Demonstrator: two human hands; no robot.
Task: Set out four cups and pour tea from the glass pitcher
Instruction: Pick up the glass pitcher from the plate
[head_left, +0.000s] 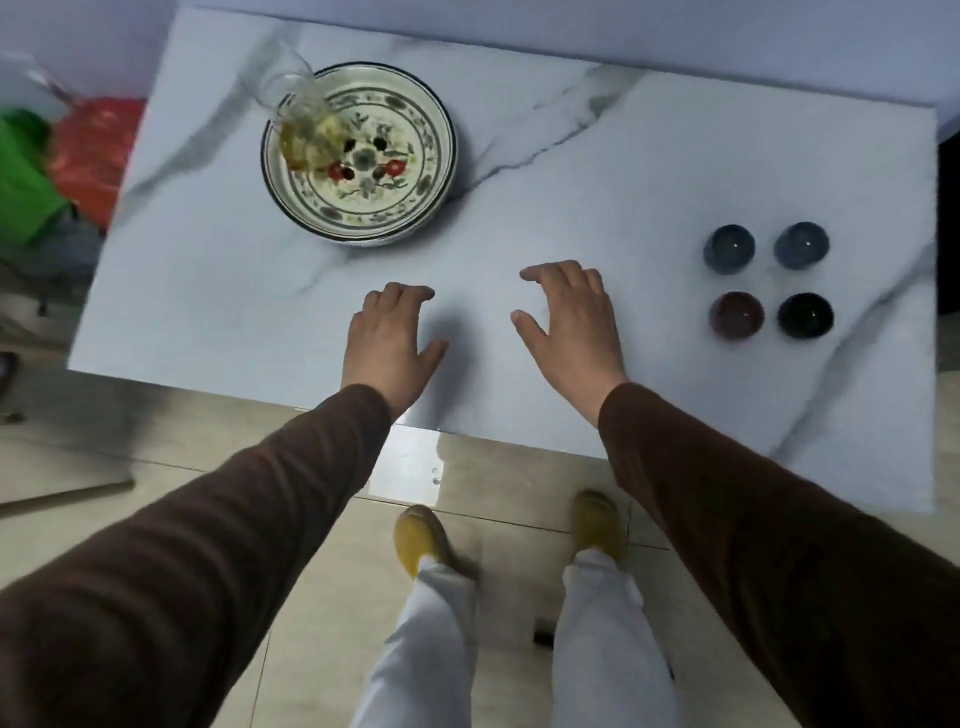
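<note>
Head view: four cups (768, 280) are clustered near the table's (571, 171) right edge, nearer the empty, spread right hand (569, 322); the left hand (387, 343) is likewise empty.

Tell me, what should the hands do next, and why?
Probably the left hand should reach for the pitcher in the painted dish. All four cups already sit on the table, and both hands are empty.

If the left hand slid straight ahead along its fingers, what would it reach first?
Probably the patterned dish: the left hand points up-table toward its near rim, bare marble table between. The glass pitcher stands farther back in the dish.
</note>
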